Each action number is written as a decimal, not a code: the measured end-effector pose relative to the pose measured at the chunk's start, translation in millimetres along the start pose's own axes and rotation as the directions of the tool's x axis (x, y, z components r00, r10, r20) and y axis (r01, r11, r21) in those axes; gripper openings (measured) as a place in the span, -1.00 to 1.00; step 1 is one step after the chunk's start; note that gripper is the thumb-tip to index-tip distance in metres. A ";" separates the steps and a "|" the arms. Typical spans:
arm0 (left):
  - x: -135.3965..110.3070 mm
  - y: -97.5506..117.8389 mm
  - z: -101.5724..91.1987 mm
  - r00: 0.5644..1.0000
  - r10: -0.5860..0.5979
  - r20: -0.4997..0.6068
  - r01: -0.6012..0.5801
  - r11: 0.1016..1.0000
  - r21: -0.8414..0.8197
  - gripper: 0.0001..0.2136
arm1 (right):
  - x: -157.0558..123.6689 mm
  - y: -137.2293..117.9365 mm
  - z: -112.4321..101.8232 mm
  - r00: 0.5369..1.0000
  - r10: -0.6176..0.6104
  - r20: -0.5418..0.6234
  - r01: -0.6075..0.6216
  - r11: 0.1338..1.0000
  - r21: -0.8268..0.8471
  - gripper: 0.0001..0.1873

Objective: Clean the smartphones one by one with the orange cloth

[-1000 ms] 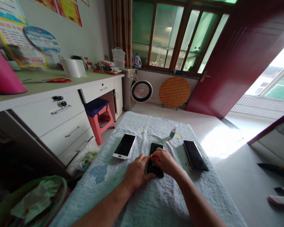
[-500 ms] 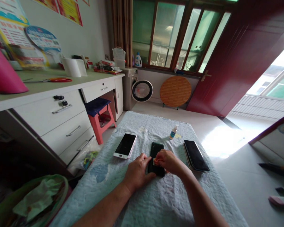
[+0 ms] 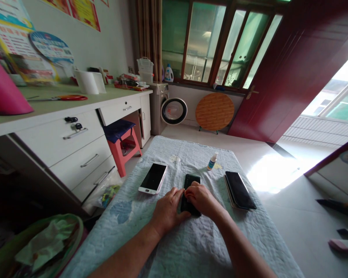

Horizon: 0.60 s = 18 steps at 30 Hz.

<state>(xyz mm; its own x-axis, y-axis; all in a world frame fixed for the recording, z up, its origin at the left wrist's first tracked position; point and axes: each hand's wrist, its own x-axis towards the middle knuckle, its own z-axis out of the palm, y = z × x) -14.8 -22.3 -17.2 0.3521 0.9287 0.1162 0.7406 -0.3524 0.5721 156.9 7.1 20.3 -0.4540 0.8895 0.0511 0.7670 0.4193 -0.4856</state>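
A dark smartphone (image 3: pixel 193 209) lies on the cloth-covered table in front of me. My left hand (image 3: pixel 167 210) grips it along its left side, thumb by the lower end and fingers at the edge. Over the middle of the phone, my right hand (image 3: pixel 201 197) is closed in a pinch on a small orange cloth, mostly hidden by the fingers now. To the left lies a white phone (image 3: pixel 153 178) with a black screen. On the right, a black phone (image 3: pixel 240 190) rests on something pale. A small spray bottle (image 3: pixel 212 161) stands beyond the middle phone.
A pale blue quilted cloth (image 3: pixel 220 247) covers the table. A bin (image 3: pixel 78 231) with crumpled tissue stands at lower left. Beyond are a white desk (image 3: pixel 75 143), a red stool (image 3: pixel 123 148) and a washing machine (image 3: pixel 159 112) with its door open. A red door (image 3: pixel 266 77) is at right.
My right hand has shifted slightly left across the phone, toward my left fingers, and the orange cloth is more hidden. My left hand and the phones have stayed in place.
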 end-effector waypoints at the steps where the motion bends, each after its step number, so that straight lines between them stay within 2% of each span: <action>1: 0.0 0.1 0.1 1.000 -0.002 0.003 0.002 1.000 0.002 -0.36 | -0.4 -0.8 -1.0 1.000 -0.013 0.017 0.013 1.000 0.004 -0.78; 12: -1.1 0.9 -2.7 1.000 0.005 0.007 -0.005 1.000 -0.002 -0.42 | -2.2 -1.0 -11.7 0.972 -0.013 0.235 -0.013 0.994 0.111 -0.76; 18: -1.8 4.5 -6.7 1.000 0.022 0.016 -0.022 1.000 0.005 -0.53 | -3.9 5.8 -13.5 0.965 0.018 0.261 -0.057 0.988 0.141 -0.74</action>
<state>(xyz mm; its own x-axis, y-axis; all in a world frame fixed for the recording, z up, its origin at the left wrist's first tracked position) -15.9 -24.8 -9.4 0.3769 0.9190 0.1160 0.7356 -0.3731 0.5654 169.2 8.5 29.0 -0.5424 0.8190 -0.1872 0.7199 0.3383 -0.6060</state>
